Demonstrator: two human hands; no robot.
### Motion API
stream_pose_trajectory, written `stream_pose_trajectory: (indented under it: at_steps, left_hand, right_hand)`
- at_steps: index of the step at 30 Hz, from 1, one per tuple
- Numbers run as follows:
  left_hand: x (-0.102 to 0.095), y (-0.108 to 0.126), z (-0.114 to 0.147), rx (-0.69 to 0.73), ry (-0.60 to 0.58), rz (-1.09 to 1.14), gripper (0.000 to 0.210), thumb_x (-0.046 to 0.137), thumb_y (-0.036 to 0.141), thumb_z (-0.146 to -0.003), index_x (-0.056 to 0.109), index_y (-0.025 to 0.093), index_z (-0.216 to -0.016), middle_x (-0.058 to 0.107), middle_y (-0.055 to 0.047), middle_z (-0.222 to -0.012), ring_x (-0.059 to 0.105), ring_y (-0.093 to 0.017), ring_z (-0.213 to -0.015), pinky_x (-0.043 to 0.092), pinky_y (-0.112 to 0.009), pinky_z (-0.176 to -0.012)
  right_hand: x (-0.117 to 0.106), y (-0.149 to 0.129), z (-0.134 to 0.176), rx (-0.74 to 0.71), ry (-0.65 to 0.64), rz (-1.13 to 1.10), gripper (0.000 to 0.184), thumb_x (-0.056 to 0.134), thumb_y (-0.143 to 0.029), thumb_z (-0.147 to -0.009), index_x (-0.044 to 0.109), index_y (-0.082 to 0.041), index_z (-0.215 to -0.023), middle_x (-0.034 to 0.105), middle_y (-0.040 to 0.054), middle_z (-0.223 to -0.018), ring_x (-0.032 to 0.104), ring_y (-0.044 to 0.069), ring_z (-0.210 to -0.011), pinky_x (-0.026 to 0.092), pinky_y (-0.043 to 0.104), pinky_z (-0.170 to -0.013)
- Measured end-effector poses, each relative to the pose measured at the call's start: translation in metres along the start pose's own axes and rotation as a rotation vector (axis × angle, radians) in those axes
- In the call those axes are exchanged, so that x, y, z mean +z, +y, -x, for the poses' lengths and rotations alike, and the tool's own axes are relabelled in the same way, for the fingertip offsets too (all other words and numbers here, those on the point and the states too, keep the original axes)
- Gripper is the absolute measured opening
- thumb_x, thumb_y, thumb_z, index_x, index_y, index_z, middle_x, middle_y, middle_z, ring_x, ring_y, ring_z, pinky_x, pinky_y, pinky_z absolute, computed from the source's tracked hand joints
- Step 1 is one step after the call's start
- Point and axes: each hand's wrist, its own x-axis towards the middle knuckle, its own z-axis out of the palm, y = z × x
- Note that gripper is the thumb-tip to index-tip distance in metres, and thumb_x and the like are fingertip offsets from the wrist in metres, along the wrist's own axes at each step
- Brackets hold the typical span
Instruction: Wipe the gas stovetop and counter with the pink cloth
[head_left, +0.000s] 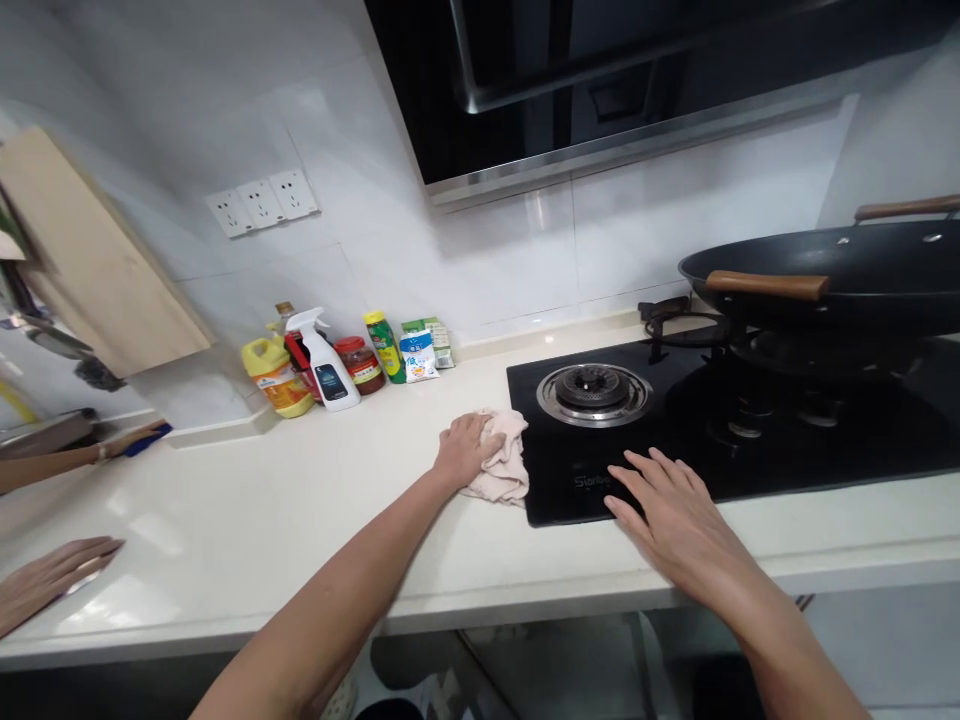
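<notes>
My left hand [466, 450] presses down on a pale pink cloth [511, 462], its fingers partly curled into the folds. The cloth lies on the white countertop [360, 460], against the left edge of the black glass gas stove [555, 480]. My right hand [667, 510] holds nothing, its fingers spread over the front edge of the stove, near the printed lettering. Whether its fingertips touch the glass, I cannot tell. Behind my hands is the left burner [594, 392], its pan support off.
Bottles, a red-lidded jar [360, 365] and a white spray bottle [326, 362] stand along the wall. A large black wok [832, 265] sits on the stove's right side, beneath the range hood [600, 90]. Another person's hands [56, 575] are at the left, one on a blue cloth [148, 438].
</notes>
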Motion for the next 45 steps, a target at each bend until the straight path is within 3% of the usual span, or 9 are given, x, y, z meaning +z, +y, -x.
stream_pose_trajectory:
  at_steps: [12,22,29,40,45]
  left_hand:
    - [0.007,-0.008,-0.031,-0.07,0.035,-0.023,0.052,0.034,0.056,-0.098,0.043,0.032,-0.142,0.047,-0.005,-0.148,0.038,-0.029,-0.137,0.035,-0.05,-0.11]
    - [0.006,-0.004,-0.019,-0.063,0.042,-0.05,0.051,0.036,0.053,-0.099,0.041,0.031,-0.145,0.046,-0.007,-0.149,0.038,-0.028,-0.137,0.034,-0.049,-0.111]
    - [0.002,-0.005,0.011,-0.068,0.05,-0.049,0.054,0.037,0.054,-0.099,0.04,0.027,-0.146,0.047,-0.009,-0.147,0.039,-0.028,-0.137,0.033,-0.05,-0.112]
    - [-0.015,-0.021,0.096,-0.014,0.034,-0.056,0.053,0.035,0.049,-0.099,0.042,0.027,-0.147,0.045,-0.008,-0.151,0.037,-0.026,-0.14,0.032,-0.046,-0.114]
    - [-0.019,-0.024,0.121,-0.003,0.035,-0.037,0.051,0.036,0.046,-0.098,0.045,0.027,-0.145,0.045,-0.007,-0.151,0.037,-0.025,-0.14,0.033,-0.045,-0.113]
  right_hand:
    - [0.001,0.0,0.0,-0.008,0.014,0.013,0.056,0.033,-0.053,-0.1,0.064,-0.021,-0.133,0.054,0.0092,-0.147,0.037,0.034,-0.144,0.03,0.056,-0.118]
    - [-0.002,-0.001,-0.001,-0.002,-0.002,0.009,0.053,0.036,-0.051,-0.1,0.064,-0.02,-0.133,0.055,0.0107,-0.146,0.038,0.035,-0.143,0.03,0.056,-0.117]
    - [-0.001,-0.003,-0.003,0.03,-0.032,-0.001,0.051,0.038,-0.05,-0.099,0.063,-0.021,-0.134,0.053,0.0096,-0.147,0.037,0.035,-0.144,0.027,0.056,-0.118]
    - [-0.002,-0.007,-0.006,0.039,-0.05,-0.03,0.05,0.04,-0.047,-0.099,0.064,-0.02,-0.134,0.053,0.0112,-0.148,0.038,0.036,-0.143,0.026,0.056,-0.118]
    - [0.001,-0.007,-0.008,0.052,-0.056,-0.043,0.05,0.04,-0.047,-0.099,0.064,-0.02,-0.134,0.053,0.0111,-0.148,0.037,0.036,-0.143,0.026,0.056,-0.118]
